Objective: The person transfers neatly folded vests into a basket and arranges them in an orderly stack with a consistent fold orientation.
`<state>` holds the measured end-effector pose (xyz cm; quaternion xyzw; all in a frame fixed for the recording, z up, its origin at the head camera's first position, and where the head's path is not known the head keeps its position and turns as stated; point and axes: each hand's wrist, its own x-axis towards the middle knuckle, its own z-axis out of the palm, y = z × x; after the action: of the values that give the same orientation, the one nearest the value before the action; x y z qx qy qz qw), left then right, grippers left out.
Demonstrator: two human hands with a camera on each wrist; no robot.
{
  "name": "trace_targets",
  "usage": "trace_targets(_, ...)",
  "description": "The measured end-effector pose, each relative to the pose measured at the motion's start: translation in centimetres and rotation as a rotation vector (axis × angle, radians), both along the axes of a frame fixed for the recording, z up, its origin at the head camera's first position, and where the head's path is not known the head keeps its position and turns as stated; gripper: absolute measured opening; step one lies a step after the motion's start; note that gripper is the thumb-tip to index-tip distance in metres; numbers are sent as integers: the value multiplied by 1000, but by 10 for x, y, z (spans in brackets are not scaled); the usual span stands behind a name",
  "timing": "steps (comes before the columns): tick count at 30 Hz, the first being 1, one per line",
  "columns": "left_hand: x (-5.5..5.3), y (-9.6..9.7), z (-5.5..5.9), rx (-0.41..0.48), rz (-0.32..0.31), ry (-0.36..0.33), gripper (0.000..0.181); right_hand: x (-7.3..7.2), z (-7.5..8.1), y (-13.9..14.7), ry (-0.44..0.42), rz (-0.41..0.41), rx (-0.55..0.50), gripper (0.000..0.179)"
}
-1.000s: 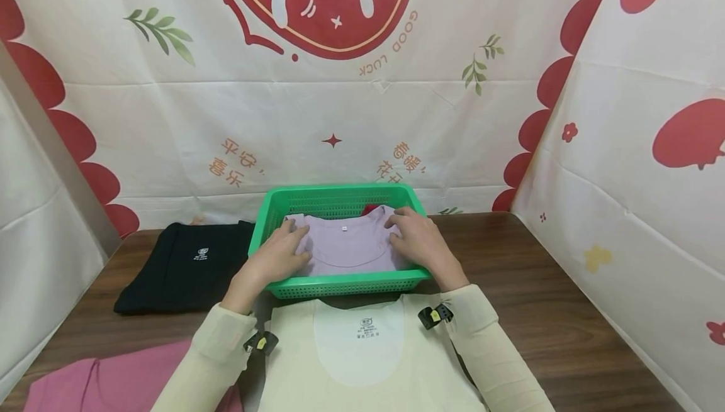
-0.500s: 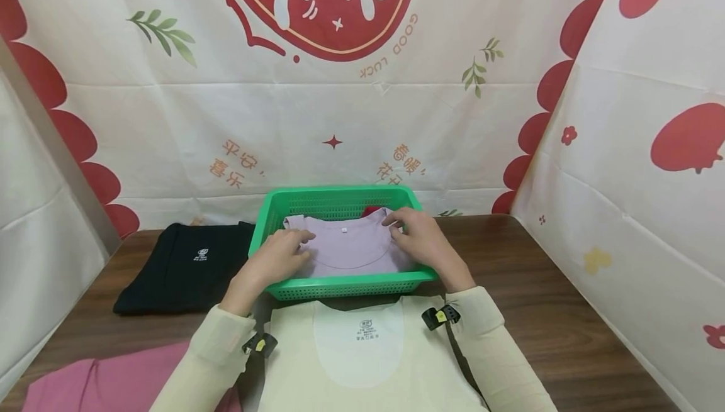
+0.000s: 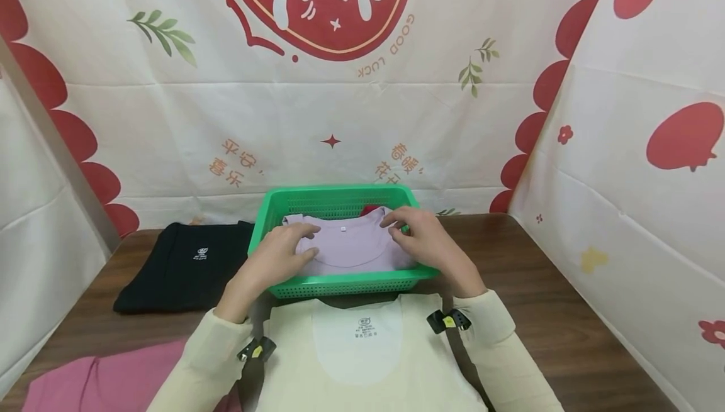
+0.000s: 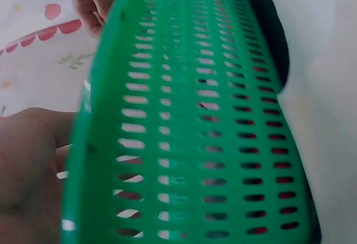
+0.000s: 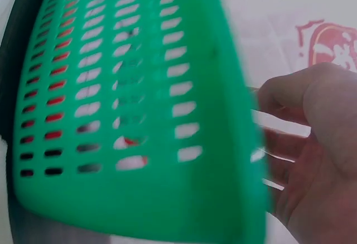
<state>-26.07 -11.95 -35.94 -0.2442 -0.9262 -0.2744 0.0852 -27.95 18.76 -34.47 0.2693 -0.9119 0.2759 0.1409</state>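
- A lilac shirt lies inside a green basket, its neckline toward the far side and a small white tag showing at the collar.
- The left hand hangs over the basket's left side, thumb and fingers apart and slightly bent; I can't tell whether the fingertips touch the lilac cloth.
- The right hand is over the opposite side, fingers bent, the thumb apart from the forefinger; contact there is unclear too.
- Something red peeks out behind the shirt.
- Just in front of the basket is a cream shirt, between the forearms.
- To the left on the brown desk lies a folded black garment, with a pink one nearer.
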Motion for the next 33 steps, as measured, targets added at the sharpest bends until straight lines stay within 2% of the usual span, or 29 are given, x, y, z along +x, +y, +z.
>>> trace_targets(4,16,2,6,101,-50,-13,46,15,9,-1,4,70,-16,21)
trace_targets(8,36,1,10,211,-128,-42,47,37,13,1,6,121,15,21)
trace_targets(15,70,-11,12,295,-220,-104,44,75,6,18,20,160,103,20)
trace_targets(19,86,-19,11,337,-246,-164,43,90,2,27,-37,212,100,21)
trace_targets(21,91,-23,8,333,-239,-193,43,95,0,29,-65,227,104,22)
trace_targets(26,99,-33,-2,324,-190,-324,44,104,-5,38,-184,213,134,20)
trace_targets(30,97,-44,-12,352,-139,-479,47,102,-12,50,-323,227,144,16)
trace_targets(33,93,-51,-21,376,-106,-636,52,97,-19,60,-458,244,135,17)
